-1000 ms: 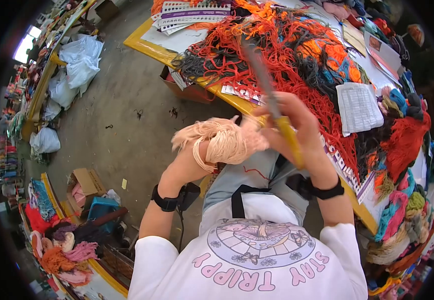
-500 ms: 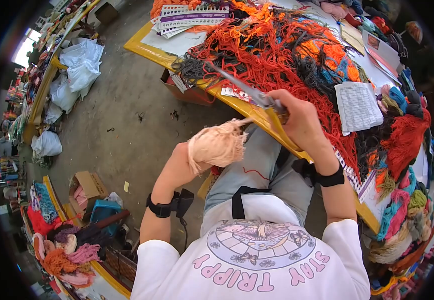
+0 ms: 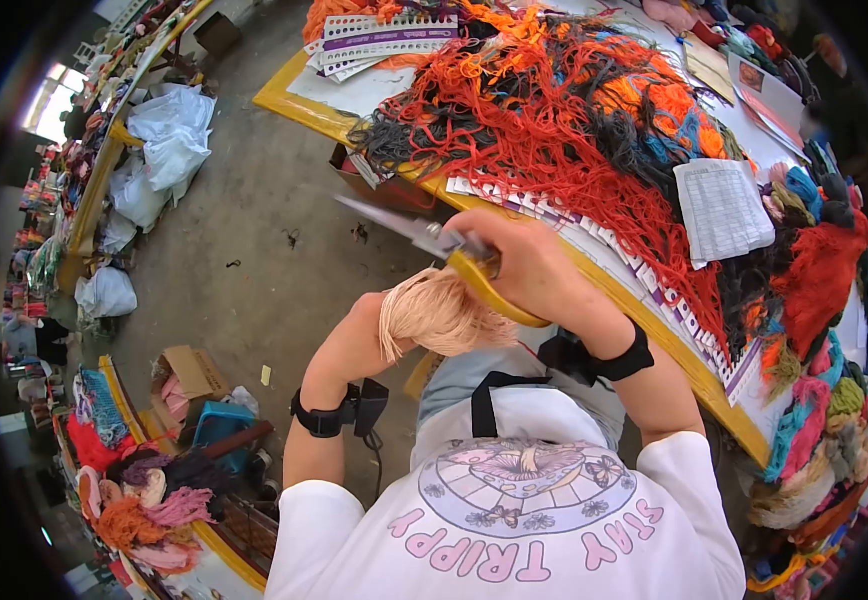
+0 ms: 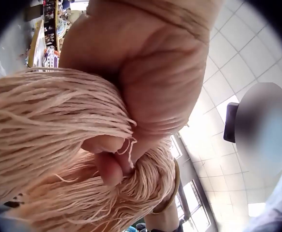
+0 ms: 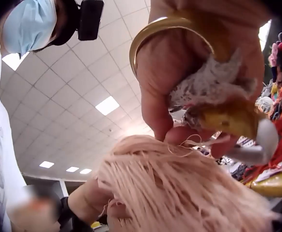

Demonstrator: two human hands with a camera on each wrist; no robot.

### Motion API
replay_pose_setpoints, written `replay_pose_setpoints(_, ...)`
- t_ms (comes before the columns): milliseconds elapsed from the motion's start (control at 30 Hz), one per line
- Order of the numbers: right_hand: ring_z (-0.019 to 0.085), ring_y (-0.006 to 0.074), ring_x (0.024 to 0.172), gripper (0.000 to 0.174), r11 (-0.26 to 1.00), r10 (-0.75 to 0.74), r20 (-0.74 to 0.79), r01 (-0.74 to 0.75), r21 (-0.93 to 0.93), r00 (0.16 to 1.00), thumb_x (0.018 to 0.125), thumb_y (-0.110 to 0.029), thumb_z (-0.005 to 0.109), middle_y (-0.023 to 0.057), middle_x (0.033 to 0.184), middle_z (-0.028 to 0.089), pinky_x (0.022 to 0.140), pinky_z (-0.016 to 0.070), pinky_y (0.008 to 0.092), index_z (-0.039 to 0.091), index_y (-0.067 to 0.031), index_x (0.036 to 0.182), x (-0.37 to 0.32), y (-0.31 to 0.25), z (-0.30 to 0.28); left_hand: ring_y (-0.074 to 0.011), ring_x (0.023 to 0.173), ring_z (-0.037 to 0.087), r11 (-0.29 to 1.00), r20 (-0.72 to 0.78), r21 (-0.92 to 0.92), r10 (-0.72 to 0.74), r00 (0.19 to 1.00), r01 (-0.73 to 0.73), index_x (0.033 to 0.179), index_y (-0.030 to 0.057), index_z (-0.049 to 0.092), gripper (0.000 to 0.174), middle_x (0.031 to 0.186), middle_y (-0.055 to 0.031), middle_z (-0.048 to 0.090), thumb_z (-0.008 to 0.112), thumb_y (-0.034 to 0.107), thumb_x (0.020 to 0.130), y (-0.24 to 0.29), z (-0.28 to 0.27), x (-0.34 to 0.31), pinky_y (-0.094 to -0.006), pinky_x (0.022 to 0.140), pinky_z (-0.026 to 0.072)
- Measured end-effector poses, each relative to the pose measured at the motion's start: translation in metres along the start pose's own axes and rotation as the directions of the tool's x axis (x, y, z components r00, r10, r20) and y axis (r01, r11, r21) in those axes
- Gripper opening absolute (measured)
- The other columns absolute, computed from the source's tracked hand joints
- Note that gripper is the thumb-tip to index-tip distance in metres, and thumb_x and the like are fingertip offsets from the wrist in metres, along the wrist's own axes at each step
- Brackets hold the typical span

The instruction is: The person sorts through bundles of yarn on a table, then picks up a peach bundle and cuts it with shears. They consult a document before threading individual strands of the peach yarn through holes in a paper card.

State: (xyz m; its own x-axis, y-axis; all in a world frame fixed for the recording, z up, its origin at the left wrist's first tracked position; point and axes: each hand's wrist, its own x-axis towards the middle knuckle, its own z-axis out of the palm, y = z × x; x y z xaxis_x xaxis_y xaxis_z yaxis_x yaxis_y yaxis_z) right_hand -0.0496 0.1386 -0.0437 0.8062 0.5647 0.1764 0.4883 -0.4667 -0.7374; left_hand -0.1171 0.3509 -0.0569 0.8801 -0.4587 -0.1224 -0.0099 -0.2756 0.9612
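Left hand point(image 4: 150, 72) curled round the pale yarn point(image 3: 439, 315), mid-frame in the head view; right hand point(image 3: 529, 265) grips yellow-handled scissors point(image 3: 419, 235) just above, fingertips at a strand. Blades blur at their tips, and the hand hides part of the handles. Table point(image 3: 334, 115) runs from upper middle to lower right, heaped with red yarn point(image 3: 514, 140); white bags point(image 3: 169, 135) sit upper left, over grey floor point(image 3: 254, 200).

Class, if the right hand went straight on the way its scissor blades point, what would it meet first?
The right hand would probably pass above the floor and meet the white plastic bags first, though depth is unclear.
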Motion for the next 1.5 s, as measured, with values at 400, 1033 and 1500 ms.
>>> replay_pose_setpoints(400, 0.063, 0.0284, 0.066, 0.028, 0.912, 0.288, -0.626, -0.408, -0.052, 0.725, 0.076, -0.019, 0.064, 0.0132, 0.071, 0.061, 0.055, 0.0477, 0.0362, 0.053, -0.0141, 0.102, -0.008, 0.073, -0.060, -0.0080, 0.045, 0.041, 0.129, -0.168, -0.962, 0.410, 0.897, -0.239, 0.116, 0.0026, 0.049, 0.034, 0.060, 0.0047, 0.044, 0.044, 0.023, 0.090, -0.042, -0.054, -0.045, -0.0254, 0.047, 0.0368)
replay_pose_setpoints(1033, 0.053, 0.0188, 0.104, 0.069, 0.271, -0.358, 0.270, -0.177, 0.946, 0.894, 0.071, -0.031, 0.070, 0.0120, 0.114, 0.055, 0.089, 0.0415, 0.0306, 0.040, -0.0001, 0.125, 0.046, -0.045, 0.034, -0.0104, 0.068, 0.048, 0.029, -0.192, -0.975, 0.390, 0.900, -0.220, 0.112, -0.0021, 0.044, 0.033, 0.078, -0.0015, 0.047, 0.048, 0.023, 0.090, 0.114, -0.086, 0.032, -0.0304, 0.080, 0.0425)
replay_pose_setpoints(1500, 0.064, 0.0217, 0.078, 0.023, -0.290, -0.059, 0.067, -0.081, 0.954, 0.996, 0.079, -0.018, 0.058, 0.0114, 0.088, 0.065, 0.073, 0.0513, 0.0340, 0.059, 0.0001, 0.094, 0.081, -0.082, -0.019, -0.0291, 0.102, 0.055, 0.405, -0.238, -0.864, 0.191, 0.952, -0.297, 0.130, 0.0006, 0.029, 0.088, 0.117, -0.0158, 0.049, 0.054, 0.061, 0.071, -0.010, -0.019, 0.030, -0.0419, 0.087, 0.0435)
